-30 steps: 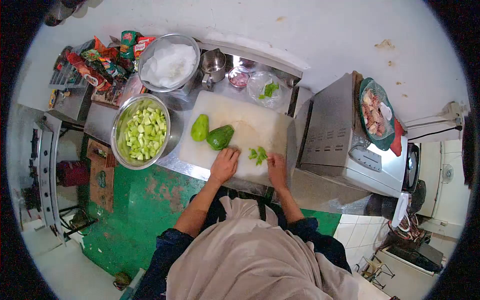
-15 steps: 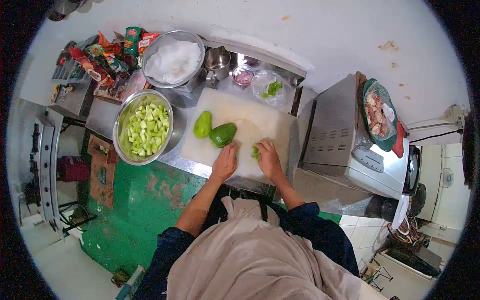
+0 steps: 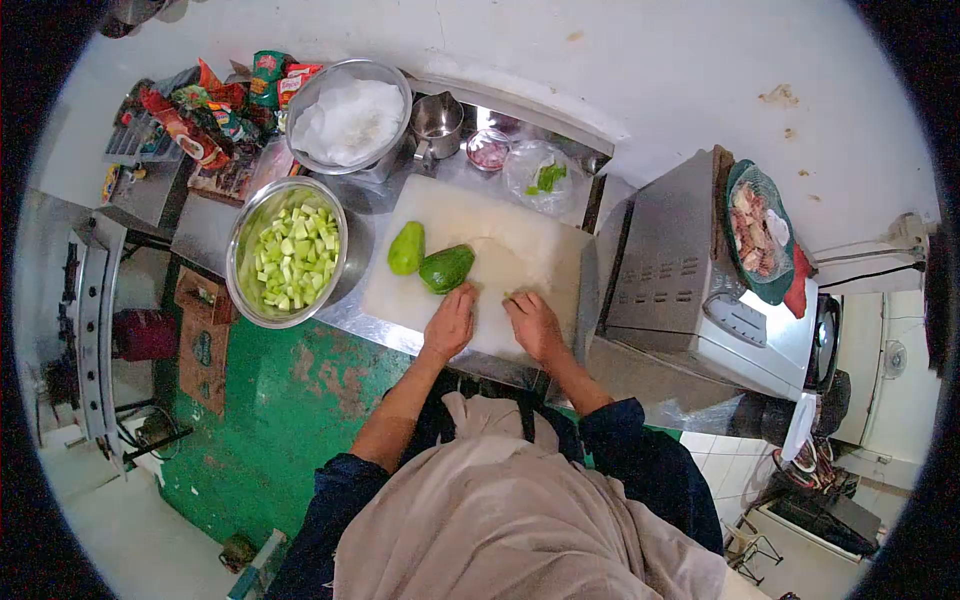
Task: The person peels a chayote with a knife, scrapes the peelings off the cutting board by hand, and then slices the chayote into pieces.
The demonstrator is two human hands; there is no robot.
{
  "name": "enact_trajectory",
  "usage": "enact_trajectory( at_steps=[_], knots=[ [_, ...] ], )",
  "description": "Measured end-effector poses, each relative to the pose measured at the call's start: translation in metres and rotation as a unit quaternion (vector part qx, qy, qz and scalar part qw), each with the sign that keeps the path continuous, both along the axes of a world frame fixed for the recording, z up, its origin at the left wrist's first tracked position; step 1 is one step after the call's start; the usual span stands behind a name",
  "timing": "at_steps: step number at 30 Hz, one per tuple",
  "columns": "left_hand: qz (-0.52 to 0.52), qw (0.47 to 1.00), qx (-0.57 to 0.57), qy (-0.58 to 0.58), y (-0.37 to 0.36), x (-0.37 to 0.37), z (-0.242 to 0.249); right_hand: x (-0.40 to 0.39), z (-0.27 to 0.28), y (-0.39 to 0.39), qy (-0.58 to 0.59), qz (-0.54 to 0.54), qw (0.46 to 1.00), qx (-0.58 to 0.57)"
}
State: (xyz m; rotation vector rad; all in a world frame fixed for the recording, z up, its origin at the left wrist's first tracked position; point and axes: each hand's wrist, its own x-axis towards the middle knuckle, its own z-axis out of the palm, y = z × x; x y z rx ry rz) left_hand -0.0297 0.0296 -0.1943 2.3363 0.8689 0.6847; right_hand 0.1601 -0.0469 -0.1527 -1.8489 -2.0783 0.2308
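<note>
On the white cutting board [image 3: 420,310] lie a light green pear-shaped vegetable [image 3: 406,249] and a darker green one [image 3: 447,269]. Just below the darker one, my left hand [image 3: 450,322] rests with its fingers curled together; nothing in them can be made out. My right hand [image 3: 534,325] is on the front right part of the board, its fingers bent and pressed together, and whatever they may hold is hidden. Left of the board stands a steel bowl [image 3: 237,262] of pale green cubes [image 3: 297,257].
Behind the board are a bowl [image 3: 403,125] with a white plastic bag, a steel pitcher [image 3: 437,124], a small dish [image 3: 488,150] of pinkish pieces and a clear bag [image 3: 537,178] with green leaves. An oven-like appliance [image 3: 660,270] stands right. Colourful packets [image 3: 265,80] lie back left.
The small green piece seen at my right fingertips is no longer visible, and that hand has shifted slightly left. My left hand and the two green vegetables have hardly moved.
</note>
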Motion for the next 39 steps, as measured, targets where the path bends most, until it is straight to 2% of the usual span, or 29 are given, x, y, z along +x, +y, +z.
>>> enact_trajectory(
  at_steps=[5,8,14,20,26,29,32,34,36,38,39],
  knots=[
    [0.016,1.000,-0.003,0.026,-0.003,0.001,0.008,0.006,-0.007,-0.006,0.039,-0.003,0.999,-0.035],
    [0.009,1.000,-0.006,0.016,-0.002,0.001,0.011,0.002,0.016,-0.014,0.053,0.020,0.998,-0.011],
    [0.004,1.000,0.001,0.007,0.000,0.002,0.008,0.016,-0.009,-0.034,0.013,0.048,0.999,-0.021],
    [-0.002,1.000,0.017,0.010,0.002,0.003,0.004,0.015,0.000,-0.033,-0.002,0.032,0.999,-0.017],
    [-0.010,1.000,0.004,0.026,0.002,0.001,0.001,0.014,-0.001,-0.028,0.033,-0.022,0.998,-0.051],
    [-0.011,0.999,-0.007,0.034,0.002,0.001,0.001,0.022,-0.022,-0.020,0.041,-0.089,0.995,-0.013],
    [-0.018,0.999,-0.018,0.043,0.003,0.001,0.000,0.039,-0.012,0.006,0.215,-0.226,0.949,-0.051],
    [-0.024,0.999,-0.015,0.042,0.003,0.001,0.001,0.060,0.004,0.036,0.409,-0.306,0.844,-0.164],
    [-0.025,0.999,-0.002,0.032,0.003,0.001,0.005,0.071,0.039,0.066,0.562,-0.348,0.728,-0.185],
    [-0.023,0.999,-0.027,0.040,0.003,0.001,0.007,0.091,0.038,0.096,0.605,-0.328,0.715,-0.123],
    [-0.022,0.998,-0.040,0.044,0.003,0.001,0.008,0.115,0.014,0.113,0.597,-0.323,0.726,-0.110]
  ],
)
